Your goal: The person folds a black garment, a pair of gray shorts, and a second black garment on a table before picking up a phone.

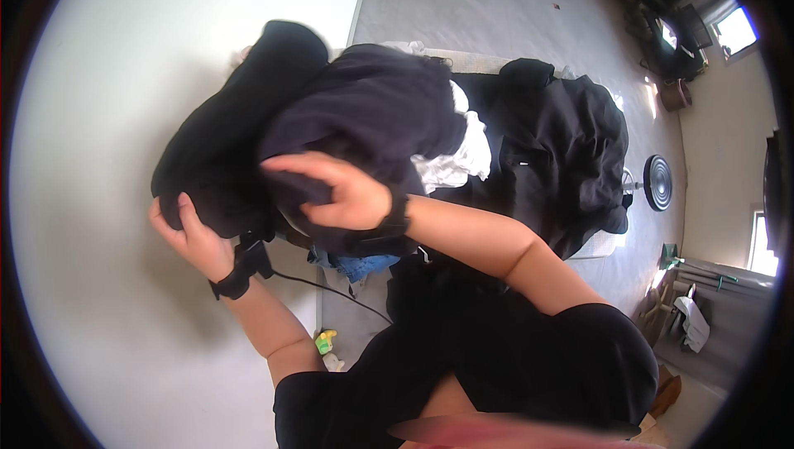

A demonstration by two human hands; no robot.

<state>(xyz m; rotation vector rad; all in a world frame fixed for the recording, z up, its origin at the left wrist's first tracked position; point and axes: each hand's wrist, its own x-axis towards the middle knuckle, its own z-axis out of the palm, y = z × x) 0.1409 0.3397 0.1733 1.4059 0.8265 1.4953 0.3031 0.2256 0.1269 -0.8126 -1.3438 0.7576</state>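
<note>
At the left, beside the white wall, my left hand (194, 242) grips the lower end of a black folded garment (236, 110), thumb on the near side and fingers round its edge. My right hand (351, 197) is over a dark, bunched garment (364, 102) that leans against the black one. Its index finger stretches out and its thumb stands apart. That hand is slightly blurred, and its other fingers are partly hidden. White crumpled cloth (459, 155) shows just right of the dark garment. Below my right wrist lies blue denim cloth (364, 267).
A large black garment (562, 143) spreads over the bed-like surface to the right. The white wall (107, 118) borders the left side. A cable (335, 290) runs from my left wrist strap. A round black base (658, 183) stands on the grey floor, with small toys (327, 341) below left.
</note>
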